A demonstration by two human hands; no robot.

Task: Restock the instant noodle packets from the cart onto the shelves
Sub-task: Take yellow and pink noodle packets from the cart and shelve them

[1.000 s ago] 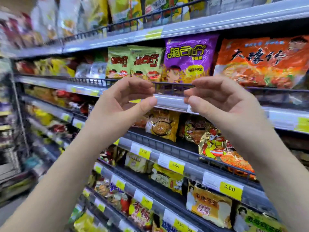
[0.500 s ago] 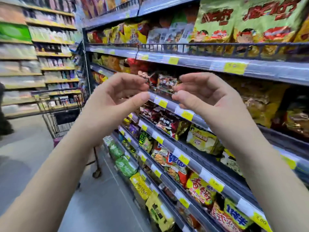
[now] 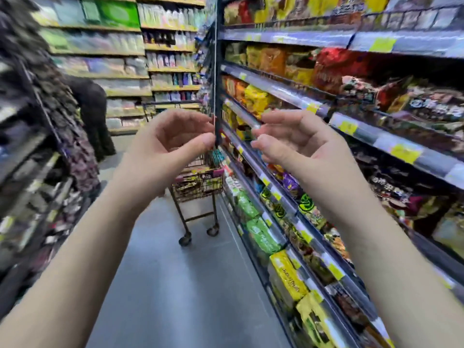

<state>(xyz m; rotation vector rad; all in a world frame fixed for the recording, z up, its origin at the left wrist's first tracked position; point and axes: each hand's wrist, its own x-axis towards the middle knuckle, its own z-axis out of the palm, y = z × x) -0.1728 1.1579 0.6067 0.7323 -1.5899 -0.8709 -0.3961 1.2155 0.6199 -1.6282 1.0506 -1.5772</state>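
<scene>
Between packets: both hands raised and empty, short of the cart point(image 3: 215, 209). Left hand point(image 3: 163, 149) and right hand point(image 3: 296, 146) apart, fingers point(image 3: 266, 144) loosely curved, thumbs out, nothing held in either. Packets point(image 3: 198, 183) heaped in the basket of the cart, blurred but apparently noodles, ahead down the aisle and well out of reach. Shelves point(image 3: 276, 86) right of the cart, tiers looking mostly full, yellow price tags point(image 3: 405, 153) along the rails. Next, by the look of it: walk up to the cart, reach into the basket, take one packet between fingers and thumb without crushing it, then find a gap on the shelves. Smooth grey floor point(image 3: 163, 272) under the cart. Left of the cart, a rack point(image 3: 62, 136) of dark goods, too smeared to name. Beyond the cart, a person point(image 3: 94, 114) in dark clothes bending over, and far shelving point(image 3: 170, 59) of bottles.
</scene>
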